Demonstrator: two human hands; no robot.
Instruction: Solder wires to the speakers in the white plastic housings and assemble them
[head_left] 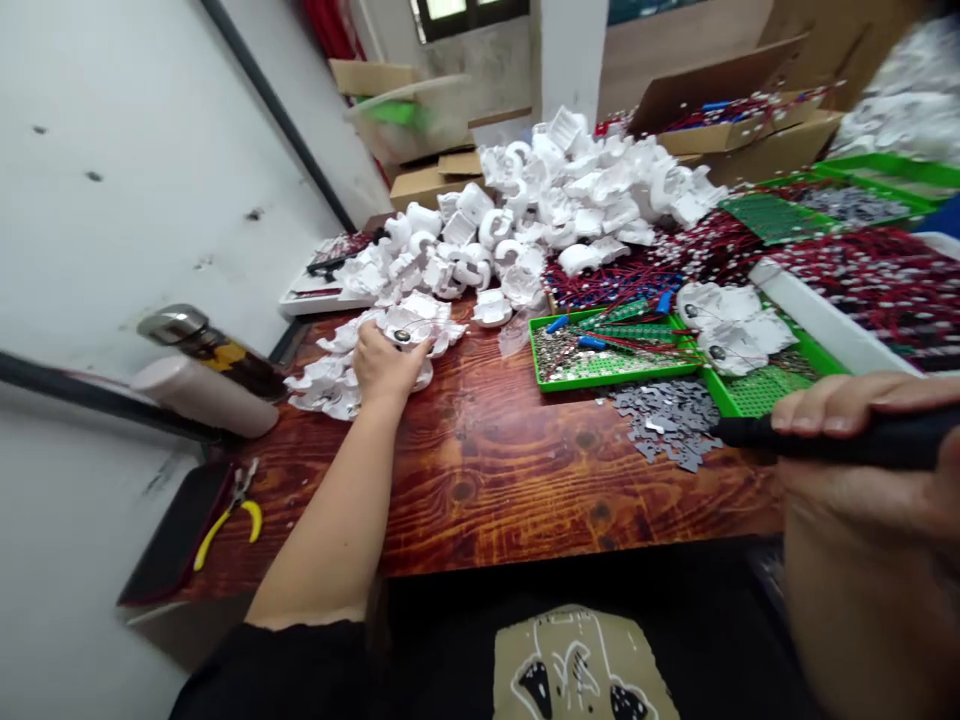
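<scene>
My left hand (384,362) reaches out to the left side of the wooden table (487,470) and closes on a white plastic part (409,330) lying in a small heap of similar white parts (337,375). My right hand (862,440) is close to the camera at the right edge, fingers wrapped round a black pen-shaped tool (825,440) that points left, its tip above a scatter of small grey metal pieces (664,420).
A big pile of white plastic housings (570,200) fills the back of the table. Green trays (611,355) hold circuit boards and red wires (862,265). Yellow-handled pliers (232,510), a steel flask (202,345) and cardboard boxes (742,120) lie around.
</scene>
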